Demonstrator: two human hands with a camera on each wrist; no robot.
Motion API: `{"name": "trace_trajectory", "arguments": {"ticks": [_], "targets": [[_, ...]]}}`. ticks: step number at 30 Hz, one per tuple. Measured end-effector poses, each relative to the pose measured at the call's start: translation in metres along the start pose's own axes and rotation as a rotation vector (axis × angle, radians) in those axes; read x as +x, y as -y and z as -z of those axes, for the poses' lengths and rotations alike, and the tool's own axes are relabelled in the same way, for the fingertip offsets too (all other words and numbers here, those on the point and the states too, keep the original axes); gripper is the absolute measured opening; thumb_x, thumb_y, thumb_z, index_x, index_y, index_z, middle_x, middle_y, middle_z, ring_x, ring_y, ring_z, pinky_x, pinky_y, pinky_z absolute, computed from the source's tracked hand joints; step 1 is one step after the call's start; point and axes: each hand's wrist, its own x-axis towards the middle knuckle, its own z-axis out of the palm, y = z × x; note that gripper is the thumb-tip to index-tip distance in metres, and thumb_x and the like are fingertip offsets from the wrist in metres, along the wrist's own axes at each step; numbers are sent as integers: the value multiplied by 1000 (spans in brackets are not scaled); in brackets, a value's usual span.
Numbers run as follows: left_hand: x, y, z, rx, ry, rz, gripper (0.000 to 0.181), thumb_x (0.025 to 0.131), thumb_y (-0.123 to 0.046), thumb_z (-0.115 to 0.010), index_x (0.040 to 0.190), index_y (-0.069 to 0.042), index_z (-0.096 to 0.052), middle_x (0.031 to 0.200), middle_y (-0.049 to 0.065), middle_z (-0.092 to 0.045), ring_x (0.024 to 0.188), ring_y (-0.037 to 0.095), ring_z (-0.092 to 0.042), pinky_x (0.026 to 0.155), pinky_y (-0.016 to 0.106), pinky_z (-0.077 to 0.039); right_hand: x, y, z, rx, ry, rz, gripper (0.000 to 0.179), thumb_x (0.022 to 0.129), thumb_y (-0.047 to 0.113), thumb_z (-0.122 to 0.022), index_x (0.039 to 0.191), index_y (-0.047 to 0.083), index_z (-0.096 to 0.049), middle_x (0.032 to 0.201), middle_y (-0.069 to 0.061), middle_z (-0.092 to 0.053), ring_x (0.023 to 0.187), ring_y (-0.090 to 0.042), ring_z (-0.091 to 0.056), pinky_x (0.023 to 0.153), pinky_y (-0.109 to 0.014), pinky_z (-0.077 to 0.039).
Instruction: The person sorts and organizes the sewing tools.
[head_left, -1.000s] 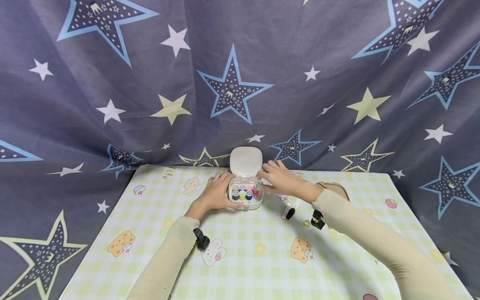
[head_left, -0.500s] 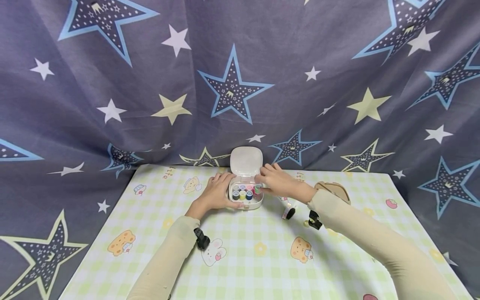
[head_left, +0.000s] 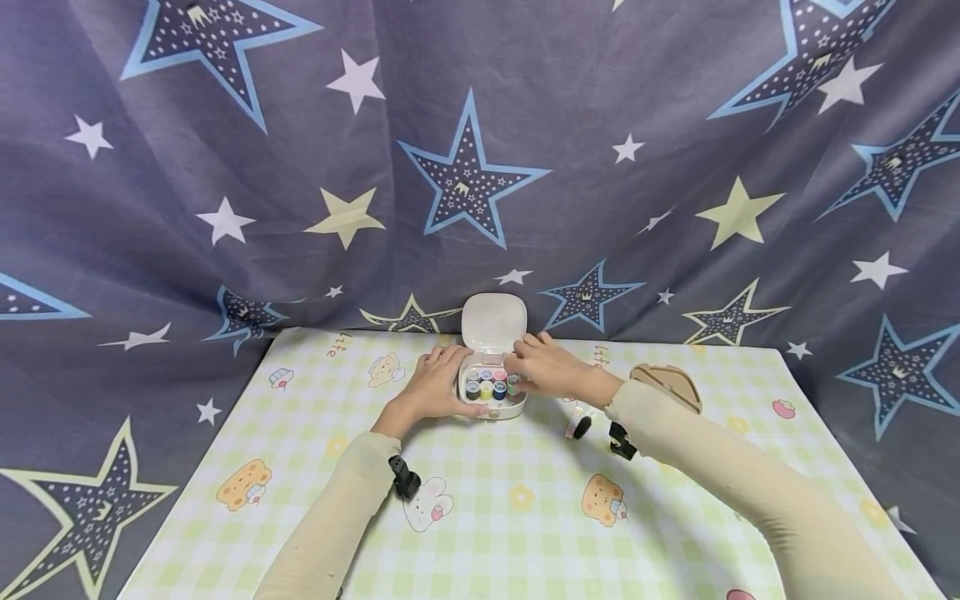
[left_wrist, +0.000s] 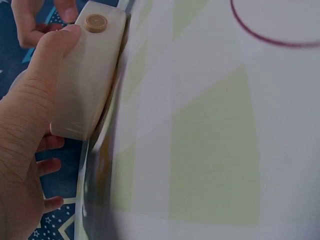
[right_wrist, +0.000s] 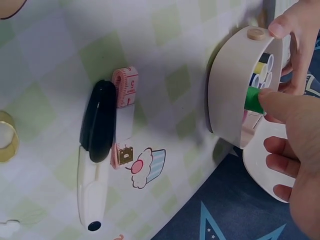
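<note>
A small white sewing box (head_left: 506, 412) stands at the back of the table, its lid (head_left: 495, 321) raised. My left hand (head_left: 433, 385) grips the box's left side, thumb on the front wall by a round tan button (left_wrist: 96, 23). Between thumb and fingers, my right hand (head_left: 551, 369) pinches a green thread spool (right_wrist: 253, 99), which sits inside the box's right end. Several other spools stand in the box, among them a yellow one (head_left: 486, 390), a dark blue one (head_left: 499, 390) and a black one (head_left: 472, 390). The right fingers partly cover the green spool.
Right of the box lie a folded pink-and-white tape measure (right_wrist: 126, 90) and a white tool with a black end (right_wrist: 100, 120). A gold ring (right_wrist: 7, 136) is near them. Farther right rests a brown half-round piece (head_left: 667, 387). A star-patterned curtain (head_left: 465, 167) hangs behind.
My right hand has moved left and slightly down, bringing the green spool from above the box's right rim into the box. The left hand keeps its hold on the box.
</note>
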Motion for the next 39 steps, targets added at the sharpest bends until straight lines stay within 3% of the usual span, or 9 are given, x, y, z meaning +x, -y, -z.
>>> {"name": "trace_trajectory", "arguments": {"ticks": [15,28,39], "targets": [[0,2,-3,-1,-4,-18,118,63,-78,-80,154,-16,-39,151,4,-45,136,29,-42,110,57,-36,1,4,-9,-35,-14,-6,26,86,29,-81,101,17,-63,96,-3,-59,91,-23,-48,79,-37,-33],[-1,2,-2,-3,-13,-21,117,63,-77,-81,153,-16,-40,150,4,-47,135,30,-42,110,56,-37,4,7,-14,-58,22,-32,26,87,33,-80,97,15,-63,97,-4,-62,95,-24,-51,84,-40,-37],[0,3,-3,8,-15,-23,118,62,-77,-81,154,-15,-40,150,4,-47,134,30,-43,109,56,-37,6,10,-12,-74,11,-55,28,84,32,-81,87,16,-57,90,-2,-60,89,-22,-47,80,-39,-33]]}}
